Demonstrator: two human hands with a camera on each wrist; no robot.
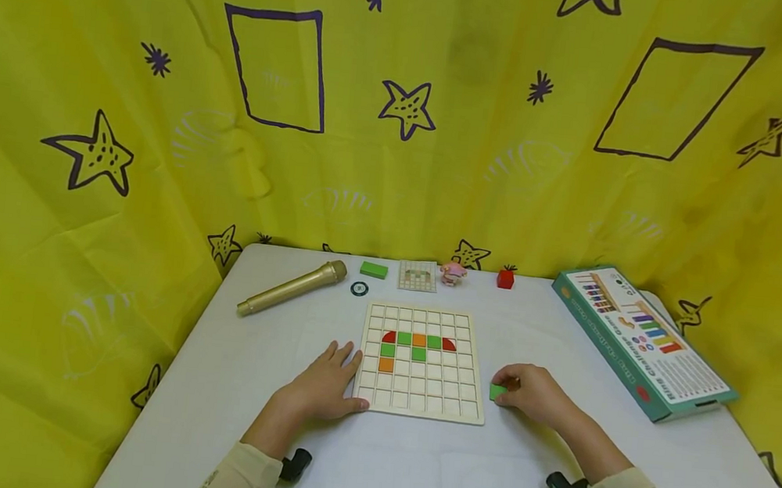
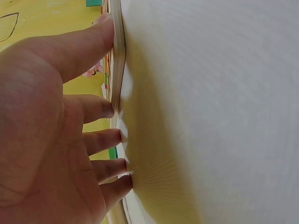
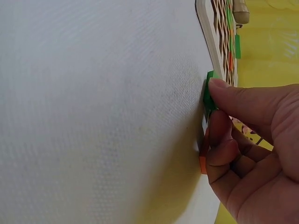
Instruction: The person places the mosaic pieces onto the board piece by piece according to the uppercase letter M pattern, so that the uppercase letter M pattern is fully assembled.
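A square wooden grid board [image 1: 421, 406] lies on the table, with several green and orange square tiles and two red rounded tiles in its cells. My left hand [image 1: 325, 383] rests at the board's left side, fingers extended. Its thumb touches the front left corner, and in the left wrist view the fingertips meet the board edge and tabletop. Just right of the board, my right hand [image 1: 534, 393] pinches a green tile [image 3: 210, 93] between thumb and finger, close to the table. An orange piece [image 3: 202, 164] shows beside the curled fingers in the right wrist view, partly hidden by them.
Behind the board are a gold microphone [image 1: 293, 288], a green block [image 1: 373, 271], a round disc [image 1: 359, 289], a pattern card [image 1: 418, 276], a pink figurine [image 1: 453, 273] and a red block [image 1: 505, 279]. A game box [image 1: 643, 343] lies at the right. Yellow curtain surrounds the table.
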